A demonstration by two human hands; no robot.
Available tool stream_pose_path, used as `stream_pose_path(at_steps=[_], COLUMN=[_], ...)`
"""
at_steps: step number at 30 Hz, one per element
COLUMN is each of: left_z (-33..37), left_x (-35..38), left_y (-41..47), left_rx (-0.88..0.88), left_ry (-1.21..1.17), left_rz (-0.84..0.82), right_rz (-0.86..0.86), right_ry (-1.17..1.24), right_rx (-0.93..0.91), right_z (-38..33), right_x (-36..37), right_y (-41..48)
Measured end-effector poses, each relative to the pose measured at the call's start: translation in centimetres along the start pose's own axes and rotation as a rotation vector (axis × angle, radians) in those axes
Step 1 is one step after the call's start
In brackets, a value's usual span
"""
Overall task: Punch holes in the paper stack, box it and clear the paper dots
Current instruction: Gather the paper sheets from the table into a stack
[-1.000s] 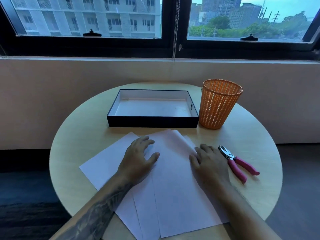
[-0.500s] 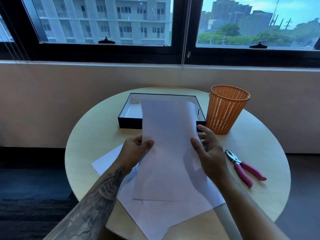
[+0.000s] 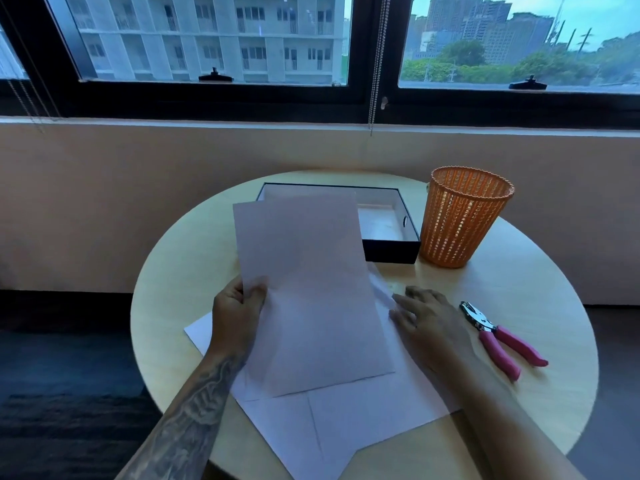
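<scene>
Round pale wooden table (image 3: 194, 271), beige wall (image 3: 104, 202), black-framed windows (image 3: 367, 102), dark floor (image 3: 69, 393), daylight outside

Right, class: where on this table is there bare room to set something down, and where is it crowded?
Bare: the left of the table, between its rim, the box and the loose sheets; also the strip between basket and hole punch. Crowded: the middle, where the left hand grips raised sheets and the right hand lies open.
</scene>
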State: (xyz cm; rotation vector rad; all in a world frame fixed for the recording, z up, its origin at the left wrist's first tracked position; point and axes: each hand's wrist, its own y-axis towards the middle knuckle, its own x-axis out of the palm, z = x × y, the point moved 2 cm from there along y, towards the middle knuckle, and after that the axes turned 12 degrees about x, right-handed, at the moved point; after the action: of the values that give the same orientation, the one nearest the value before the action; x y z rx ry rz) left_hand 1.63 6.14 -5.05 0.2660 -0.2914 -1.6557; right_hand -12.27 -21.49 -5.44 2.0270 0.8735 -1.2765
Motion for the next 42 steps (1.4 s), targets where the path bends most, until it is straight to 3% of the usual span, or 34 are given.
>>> stream_pose_path(at_steps=[4,10,14,18,30,36,42], left_z=[0.0,-0.3,-0.1,-0.4,-1.9,-1.5,-0.9], left_x=[-0.1,-0.2,-0.1,-0.1,-0.1,0.1,0.1], left_y=[-0.1,-0.1,-0.1,0.3,0.8,0.2,0.2], left_rx=[-0.031,-0.062,-0.019,0.041,-0.008,-0.052,-0.105], left_ry=[-0.036,-0.045,0.029,0.140,0.168,-0.052,-0.133], left_rz=[0.027,0.045,0.068,0.098,0.083,-0.094,-0.101], right_rz=[0.122,0.143,0.268,0.386,0.326,0.162,0.000], right_ry=[0.217,0.990,1.232,1.294,1.574,1.350,1.054], right_rx=[0.005,0.271,0.307,0.295,0.219,0.199,0.195], right_z=[0.8,2.8,3.6,3.8,0.8,-0.4,-1.5], right_x=[0.1,-1.3,-3.0,-4.5,-7.5,-4.1,0.0], right_y=[-0.3,-0.6,-1.1,-0.9,0.2,0.7,-0.1])
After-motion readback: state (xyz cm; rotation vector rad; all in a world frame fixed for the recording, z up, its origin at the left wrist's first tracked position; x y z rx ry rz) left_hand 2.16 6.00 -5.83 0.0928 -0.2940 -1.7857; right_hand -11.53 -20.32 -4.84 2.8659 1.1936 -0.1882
